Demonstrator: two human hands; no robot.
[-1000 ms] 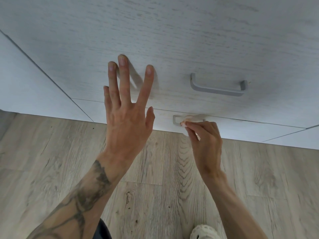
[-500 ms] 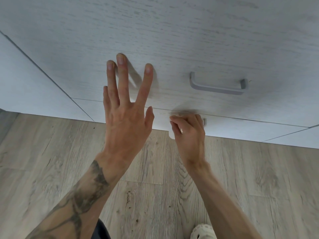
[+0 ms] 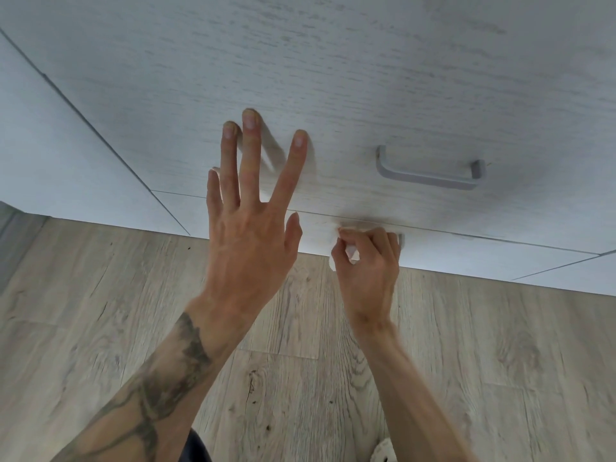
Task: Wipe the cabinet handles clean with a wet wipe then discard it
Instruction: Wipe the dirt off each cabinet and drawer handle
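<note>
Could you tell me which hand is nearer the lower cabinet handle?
Right: the right hand holds the wipe on the lower handle; the left hand is spread up-left.

Left hand (image 3: 248, 238): fingers straight and spread, tips at the upper drawer (image 3: 333, 95) front, contact uncertain; forearm tattooed. To its right, the upper handle (image 3: 430, 177), a grey bar, untouched. Right hand (image 3: 370, 265): fingers curled, pinching a white wipe (image 3: 351, 251) at the lower handle (image 3: 401, 241) on the lower drawer (image 3: 466, 258); only the handle's right end shows past the knuckles. Below, a wood-grain floor (image 3: 500, 345) and a pale shoe (image 3: 383, 453) at the bottom edge.
</note>
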